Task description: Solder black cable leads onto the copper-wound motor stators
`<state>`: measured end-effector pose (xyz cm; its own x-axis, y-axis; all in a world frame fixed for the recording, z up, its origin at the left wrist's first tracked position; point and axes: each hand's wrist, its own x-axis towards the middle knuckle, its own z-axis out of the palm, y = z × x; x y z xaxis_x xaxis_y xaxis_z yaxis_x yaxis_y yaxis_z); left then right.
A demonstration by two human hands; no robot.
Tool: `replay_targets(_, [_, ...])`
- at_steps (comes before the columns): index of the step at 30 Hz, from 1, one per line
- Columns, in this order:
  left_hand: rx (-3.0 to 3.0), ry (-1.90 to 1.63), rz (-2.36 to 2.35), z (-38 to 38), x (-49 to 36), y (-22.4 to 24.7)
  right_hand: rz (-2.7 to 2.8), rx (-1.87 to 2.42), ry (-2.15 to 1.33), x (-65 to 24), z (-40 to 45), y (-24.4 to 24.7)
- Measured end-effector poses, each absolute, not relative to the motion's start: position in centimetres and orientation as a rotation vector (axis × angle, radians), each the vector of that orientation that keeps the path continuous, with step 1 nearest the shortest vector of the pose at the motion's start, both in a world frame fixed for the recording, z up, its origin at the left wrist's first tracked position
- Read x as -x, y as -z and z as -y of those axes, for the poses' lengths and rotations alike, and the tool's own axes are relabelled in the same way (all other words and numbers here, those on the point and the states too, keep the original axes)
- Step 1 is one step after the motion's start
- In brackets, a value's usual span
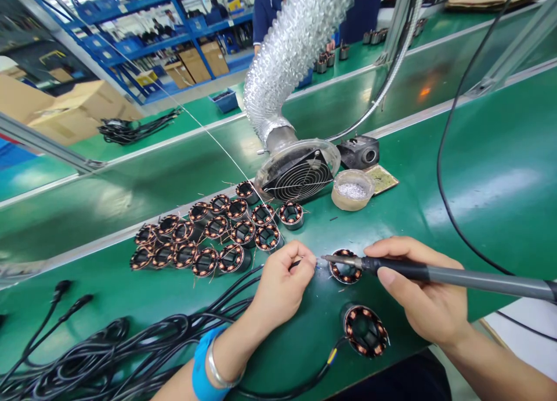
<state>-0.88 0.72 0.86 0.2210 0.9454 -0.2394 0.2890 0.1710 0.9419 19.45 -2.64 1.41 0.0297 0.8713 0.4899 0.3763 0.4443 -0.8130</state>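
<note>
My right hand point(429, 296) is closed around a soldering iron point(474, 278), whose metal tip points left. Just short of that tip, my left hand point(285, 282) pinches the end of a black cable point(295, 264); small wire ends show blurred past the fingertips. A thin strand of solder wire point(213, 138) slants down from the upper left toward my left hand. Partly behind the iron lies a motor stator point(346, 275) with copper windings. Nearer to me, a second stator point(366, 332) has a black cable with a yellow sleeve point(333, 354) running to it.
Several stators point(217, 227) stand grouped left of a fume extractor fan point(300, 177) with a silver duct point(287, 58). A round tub point(351, 191) of silvery bits sits to its right. Coiled black cables point(108, 354) cover the front left. Across the bench is another person point(267, 12).
</note>
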Motion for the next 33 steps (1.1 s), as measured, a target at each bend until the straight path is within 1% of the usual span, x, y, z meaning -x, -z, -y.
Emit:
replay_targets(20, [-1.347,-0.722,-1.293,-0.6,0.8,-1.2,1.735,1.003,-0.37,-18.5,3.9,-2.4])
replay_targets(33, [-1.384,-0.724,-1.307,-0.7,0.8,-1.2,1.665,1.06,-0.383,-19.0,4.1,-2.7])
